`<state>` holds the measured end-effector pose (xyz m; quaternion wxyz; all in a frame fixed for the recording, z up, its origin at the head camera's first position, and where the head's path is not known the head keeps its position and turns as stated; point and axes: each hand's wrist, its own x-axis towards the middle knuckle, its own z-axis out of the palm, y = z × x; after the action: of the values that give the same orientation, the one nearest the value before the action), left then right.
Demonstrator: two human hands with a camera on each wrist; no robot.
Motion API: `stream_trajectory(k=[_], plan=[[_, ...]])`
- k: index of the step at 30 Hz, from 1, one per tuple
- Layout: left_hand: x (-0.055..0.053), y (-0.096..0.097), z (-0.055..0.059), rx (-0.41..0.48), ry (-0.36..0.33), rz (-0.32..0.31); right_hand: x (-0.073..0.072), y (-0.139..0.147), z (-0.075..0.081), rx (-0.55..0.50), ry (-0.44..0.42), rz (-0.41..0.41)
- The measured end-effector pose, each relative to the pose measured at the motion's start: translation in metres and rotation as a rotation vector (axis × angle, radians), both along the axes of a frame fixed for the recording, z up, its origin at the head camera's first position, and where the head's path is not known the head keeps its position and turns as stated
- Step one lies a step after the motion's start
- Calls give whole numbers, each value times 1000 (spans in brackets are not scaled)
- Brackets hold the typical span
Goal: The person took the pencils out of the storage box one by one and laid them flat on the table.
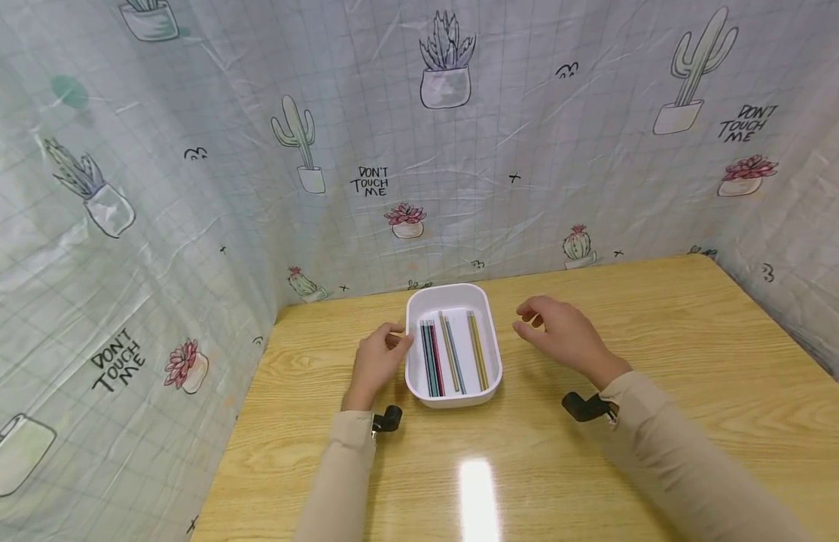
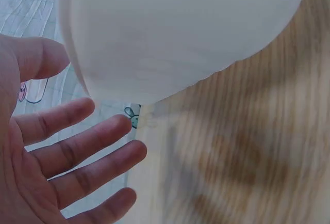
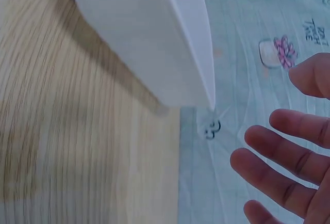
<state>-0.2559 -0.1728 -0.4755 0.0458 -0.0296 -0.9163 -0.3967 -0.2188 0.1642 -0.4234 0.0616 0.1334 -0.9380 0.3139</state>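
Note:
A white plastic tray (image 1: 453,402) with rounded corners sits on the wooden table, with several pencils lying lengthwise in it. Dark pencils (image 1: 428,360) and a red pencil (image 1: 437,360) lie side by side at the left. A yellowish and a blue pencil (image 1: 455,354) are in the middle, and two yellow pencils (image 1: 478,350) at the right. My left hand (image 1: 377,360) is at the tray's left rim, its fingers spread; whether the thumb touches the rim I cannot tell. To the right of the tray, apart from it, my right hand (image 1: 562,335) hovers with loosely bent fingers, holding nothing.
The wooden table (image 1: 697,361) extends on both sides of the tray. A cactus-print curtain (image 1: 460,188) hangs behind the table and along its sides. Each wrist carries a black camera mount (image 1: 585,406). A bright reflection lies on the front of the table.

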Motion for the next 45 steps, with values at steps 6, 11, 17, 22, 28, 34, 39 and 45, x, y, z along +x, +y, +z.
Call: stream_trajectory(k=[6,11,17,22,28,34,39,45], plan=[[2,2,-6,45,-5,3,-2,-18,0,-4,-11,26],[3,4,-8,62,2,17,-7,-32,2,10,-12,66],[4,8,-11,91,-27,38,-16,-47,4,34,-59,104],[3,9,-12,104,-41,71,-27,-59,5,31,-85,145],[-2,12,-15,124,-46,74,-41,-67,6,71,-94,175],[-5,16,-17,131,-38,68,-50,-76,10,120,-130,190],[-4,16,-16,128,-48,71,-57,-89,13,208,-160,217],[-4,16,-13,140,-57,70,-67,-106,16,298,-203,221]])
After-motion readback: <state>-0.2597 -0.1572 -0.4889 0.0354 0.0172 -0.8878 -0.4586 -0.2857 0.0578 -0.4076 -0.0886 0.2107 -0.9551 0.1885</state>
